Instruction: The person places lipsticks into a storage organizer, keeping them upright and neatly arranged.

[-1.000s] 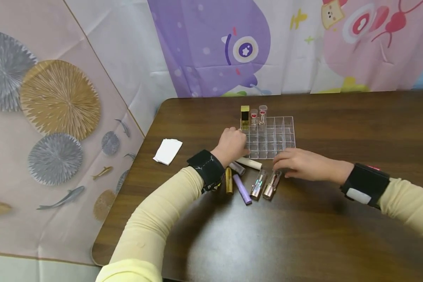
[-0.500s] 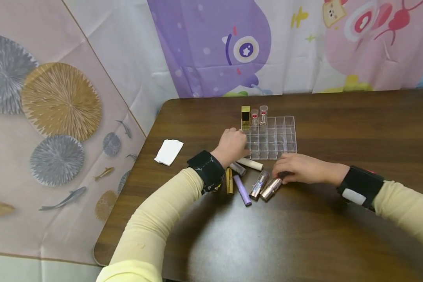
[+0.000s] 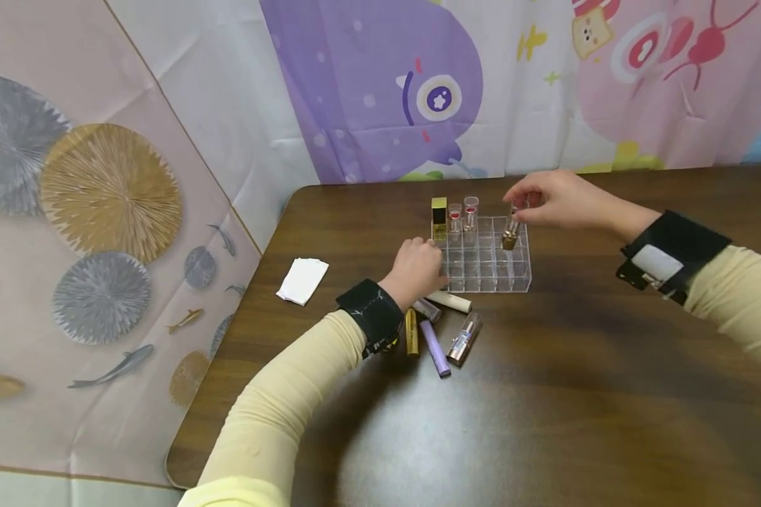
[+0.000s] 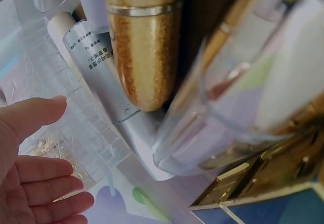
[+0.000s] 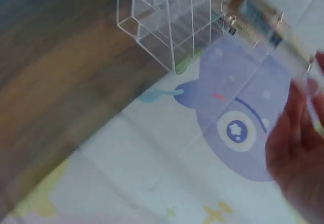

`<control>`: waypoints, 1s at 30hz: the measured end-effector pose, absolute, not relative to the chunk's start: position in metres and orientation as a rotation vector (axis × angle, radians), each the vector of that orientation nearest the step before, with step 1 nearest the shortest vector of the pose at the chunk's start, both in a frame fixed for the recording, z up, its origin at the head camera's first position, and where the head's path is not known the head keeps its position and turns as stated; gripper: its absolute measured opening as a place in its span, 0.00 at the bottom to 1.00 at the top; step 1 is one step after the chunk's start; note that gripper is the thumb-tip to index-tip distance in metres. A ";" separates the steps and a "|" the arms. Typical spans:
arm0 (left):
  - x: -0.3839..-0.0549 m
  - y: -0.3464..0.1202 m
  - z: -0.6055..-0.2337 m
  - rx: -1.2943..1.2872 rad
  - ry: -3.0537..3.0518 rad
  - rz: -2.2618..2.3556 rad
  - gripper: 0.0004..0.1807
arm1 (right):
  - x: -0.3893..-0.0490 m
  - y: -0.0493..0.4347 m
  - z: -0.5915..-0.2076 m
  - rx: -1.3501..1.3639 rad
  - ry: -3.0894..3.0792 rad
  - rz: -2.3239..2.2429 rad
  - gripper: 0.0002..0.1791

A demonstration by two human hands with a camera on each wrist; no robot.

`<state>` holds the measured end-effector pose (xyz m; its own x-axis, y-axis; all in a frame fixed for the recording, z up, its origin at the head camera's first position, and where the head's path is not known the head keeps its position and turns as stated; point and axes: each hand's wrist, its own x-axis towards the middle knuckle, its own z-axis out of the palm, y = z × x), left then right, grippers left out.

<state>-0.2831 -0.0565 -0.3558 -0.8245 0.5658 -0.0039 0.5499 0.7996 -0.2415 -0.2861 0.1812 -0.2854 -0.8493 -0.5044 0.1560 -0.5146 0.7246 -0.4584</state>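
My right hand (image 3: 554, 201) pinches a lipstick (image 3: 511, 232) with a gold base and clear cap. It holds the tube tilted, base downward, over the back right cells of a clear plastic organizer (image 3: 482, 284). In the right wrist view the lipstick (image 5: 260, 24) is blurred in front of my fingers. My left hand (image 3: 416, 266) rests at the organizer's left side, its fingers (image 4: 48, 188) fairly straight in the left wrist view. Standing in the back row are a gold-and-black lipstick (image 3: 440, 218) and two clear-capped lipsticks with red showing.
Before the organizer lie a cream tube (image 3: 452, 302), a silver-grey tube (image 3: 427, 310), a gold tube (image 3: 411, 333), a purple tube (image 3: 435, 349) and a clear-capped lipstick (image 3: 465, 339). White papers (image 3: 302, 280) lie at left. A printed curtain (image 3: 380, 84) hangs behind the table.
My right hand has picked up the right-hand gold-based lipstick from the table and carried it up and back over the organizer. My left hand has stayed at the organizer's left side.
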 end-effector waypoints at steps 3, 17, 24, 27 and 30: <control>-0.282 -0.058 -0.356 -0.905 -2.922 0.369 0.19 | -0.301 0.175 -0.286 0.663 -2.893 0.844 0.16; -0.279 -0.058 -0.357 -0.888 -2.906 0.473 0.21 | -0.324 0.152 -0.305 0.674 -2.912 0.825 0.17; -0.278 -0.058 -0.358 -0.904 -2.843 0.477 0.18 | -0.326 0.144 -0.310 0.699 -2.958 0.717 0.16; -0.278 -0.058 -0.358 -0.907 -2.836 0.468 0.17 | -0.328 0.143 -0.313 0.668 -2.968 0.718 0.17; -0.279 -0.058 -0.358 -0.906 -2.840 0.455 0.17 | -0.329 0.142 -0.316 0.639 -2.966 0.741 0.16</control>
